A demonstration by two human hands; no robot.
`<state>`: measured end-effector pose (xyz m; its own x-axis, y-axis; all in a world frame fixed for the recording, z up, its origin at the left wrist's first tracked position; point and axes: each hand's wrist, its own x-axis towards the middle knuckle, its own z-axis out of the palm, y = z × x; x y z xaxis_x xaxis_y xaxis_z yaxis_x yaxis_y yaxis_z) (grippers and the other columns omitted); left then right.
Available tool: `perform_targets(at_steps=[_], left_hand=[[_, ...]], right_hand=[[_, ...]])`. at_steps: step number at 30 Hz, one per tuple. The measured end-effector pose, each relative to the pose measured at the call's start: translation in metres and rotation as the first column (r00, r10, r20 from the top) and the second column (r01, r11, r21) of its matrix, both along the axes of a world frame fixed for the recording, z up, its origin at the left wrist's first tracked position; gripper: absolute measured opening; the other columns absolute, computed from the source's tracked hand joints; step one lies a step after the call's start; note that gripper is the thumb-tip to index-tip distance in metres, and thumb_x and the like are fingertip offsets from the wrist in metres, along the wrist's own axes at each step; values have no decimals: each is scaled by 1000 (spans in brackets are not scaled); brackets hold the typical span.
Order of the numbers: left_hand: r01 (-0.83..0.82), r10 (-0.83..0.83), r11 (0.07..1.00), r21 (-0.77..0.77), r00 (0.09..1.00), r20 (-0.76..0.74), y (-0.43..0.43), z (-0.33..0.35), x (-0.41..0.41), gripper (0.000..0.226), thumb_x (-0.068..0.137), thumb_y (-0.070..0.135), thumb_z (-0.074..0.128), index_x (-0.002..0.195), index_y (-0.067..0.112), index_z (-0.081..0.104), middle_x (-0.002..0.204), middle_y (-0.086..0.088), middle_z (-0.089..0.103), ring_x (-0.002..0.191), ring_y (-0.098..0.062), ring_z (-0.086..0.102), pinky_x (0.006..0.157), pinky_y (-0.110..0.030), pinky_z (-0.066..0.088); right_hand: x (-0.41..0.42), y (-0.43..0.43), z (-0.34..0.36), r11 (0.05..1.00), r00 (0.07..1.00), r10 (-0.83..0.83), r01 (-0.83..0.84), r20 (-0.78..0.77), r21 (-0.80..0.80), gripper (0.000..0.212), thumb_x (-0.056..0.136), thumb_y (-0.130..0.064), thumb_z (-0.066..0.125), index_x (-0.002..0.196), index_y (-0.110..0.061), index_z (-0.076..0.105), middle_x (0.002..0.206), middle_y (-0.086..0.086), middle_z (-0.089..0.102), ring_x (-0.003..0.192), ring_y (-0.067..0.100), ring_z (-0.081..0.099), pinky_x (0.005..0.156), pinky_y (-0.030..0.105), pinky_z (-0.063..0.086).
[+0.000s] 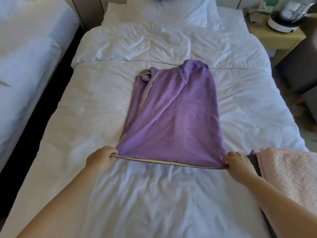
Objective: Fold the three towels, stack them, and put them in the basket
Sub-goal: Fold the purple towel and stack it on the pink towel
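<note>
A purple towel [173,115] with a pale beige border lies lengthwise on the white bed [85,103], its far end bunched up. My left hand [100,158] pinches its near left corner. My right hand [237,163] grips its near right corner, and the near edge is stretched between the two hands. A folded pink towel [289,174] lies at the right edge of the bed, on top of a dark grey towel [253,161] of which only a strip shows. No basket is in view.
White pillows [159,12] lie at the head of the bed. A second bed [29,57] stands to the left across a dark gap. At the upper right a wooden nightstand [281,38] carries a white appliance [284,19].
</note>
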<state>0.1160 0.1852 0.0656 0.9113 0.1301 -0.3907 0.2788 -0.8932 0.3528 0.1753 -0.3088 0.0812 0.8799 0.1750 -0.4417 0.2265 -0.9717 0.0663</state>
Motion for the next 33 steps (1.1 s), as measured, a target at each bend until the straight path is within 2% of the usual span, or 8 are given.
perform_targets(at_steps=[3, 8, 13, 17, 18, 23, 29, 33], left_hand=[[-12, 12, 998, -54, 1000, -11, 0, -16, -33, 11, 84, 18, 70, 94, 24, 68, 91, 8, 56, 87, -17, 58, 69, -28, 40], [43, -45, 997, -71, 999, -21, 6, -38, -80, 10, 83, 20, 72, 88, 26, 67, 88, 11, 55, 78, -12, 56, 65, -27, 36], [84, -82, 984, -156, 996, 20, 4, -47, -127, 13, 79, 9, 75, 88, 16, 70, 89, 2, 59, 77, -19, 58, 69, -29, 43], [42, -32, 965, -259, 999, 45, -2, -43, -171, 21, 73, 3, 79, 79, 19, 68, 81, 1, 56, 70, -14, 55, 64, -9, 36], [31, -20, 962, -272, 999, 45, -5, -42, -182, 23, 72, 2, 80, 77, 20, 67, 81, 1, 55, 69, -13, 55, 63, -8, 36], [13, 2, 964, -264, 998, 59, -24, -41, -248, 23, 70, -1, 79, 78, 18, 70, 81, -1, 57, 73, -19, 56, 65, -9, 36], [-22, 32, 974, -225, 999, 41, -49, -54, -334, 16, 75, 8, 79, 77, 20, 68, 84, 4, 56, 74, -9, 56, 65, -9, 38], [-31, 43, 980, -196, 997, 59, -63, -65, -377, 22, 76, 4, 76, 73, 22, 65, 84, 4, 55, 73, -14, 57, 68, -26, 44]], right_hand=[[-39, -3, -5, 999, 999, -45, 44, -11, -27, 12, 85, -32, 61, 96, -27, 62, 103, -8, 57, 108, 19, 52, 82, 31, 38], [-100, -10, -15, 990, 990, -139, 139, 25, 3, 13, 84, -34, 65, 96, -30, 61, 101, -11, 58, 107, 18, 53, 81, 31, 39], [-156, -15, -27, 989, 987, -148, 148, 56, 12, 12, 85, -32, 65, 95, -30, 60, 99, -9, 59, 103, 20, 54, 82, 33, 42], [-199, -23, -30, 988, 988, -147, 144, 57, 49, 13, 84, -28, 66, 96, -24, 62, 97, -4, 59, 100, 25, 56, 78, 34, 44], [-209, -25, -31, 989, 989, -142, 139, 52, 56, 15, 85, -27, 66, 98, -24, 62, 98, -3, 59, 101, 25, 55, 78, 34, 44], [-263, -43, -35, 993, 994, -99, 95, 55, 69, 15, 88, -29, 62, 103, -26, 61, 102, -6, 58, 103, 23, 55, 78, 33, 45], [-333, -69, -51, 996, 994, -79, 75, 71, 46, 11, 88, -27, 62, 98, -23, 62, 99, -5, 58, 101, 23, 54, 79, 32, 40], [-372, -77, -69, 996, 992, -78, 72, 96, 60, 11, 87, -25, 63, 97, -21, 63, 101, -2, 60, 100, 25, 54, 78, 34, 43]])
